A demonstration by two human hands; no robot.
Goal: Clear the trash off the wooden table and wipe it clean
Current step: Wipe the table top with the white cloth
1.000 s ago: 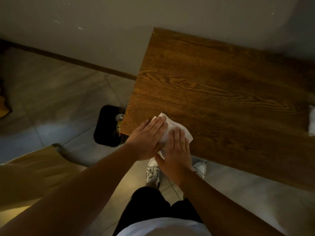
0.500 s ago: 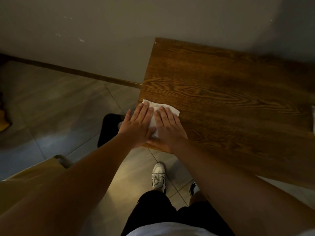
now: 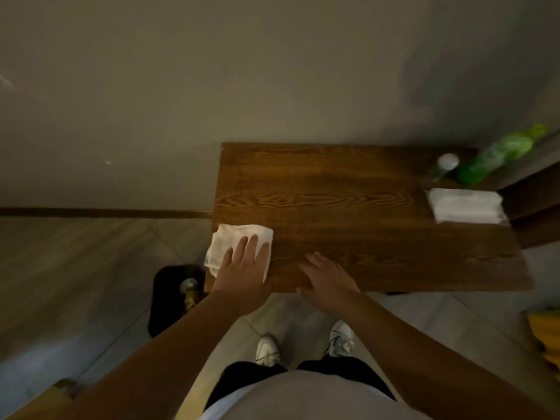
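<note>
A dark wooden table (image 3: 348, 201) stands against the wall. A white cloth (image 3: 233, 237) lies on its front left corner, partly hanging over the left edge. My left hand (image 3: 244, 268) presses flat on the cloth with its fingers spread. My right hand (image 3: 325, 280) rests flat on the bare wood at the table's front edge, just right of the cloth, with nothing in it.
A black trash bin (image 3: 172, 298) with a bottle in it stands on the floor left of the table. A stack of white napkins (image 3: 466, 206), a green bottle (image 3: 497, 154) and a small clear bottle (image 3: 445, 165) sit at the table's right end.
My right hand has come off the cloth and now lies on bare wood to its right. The cloth moved farther along the left edge under my left hand. The view pulled back.
</note>
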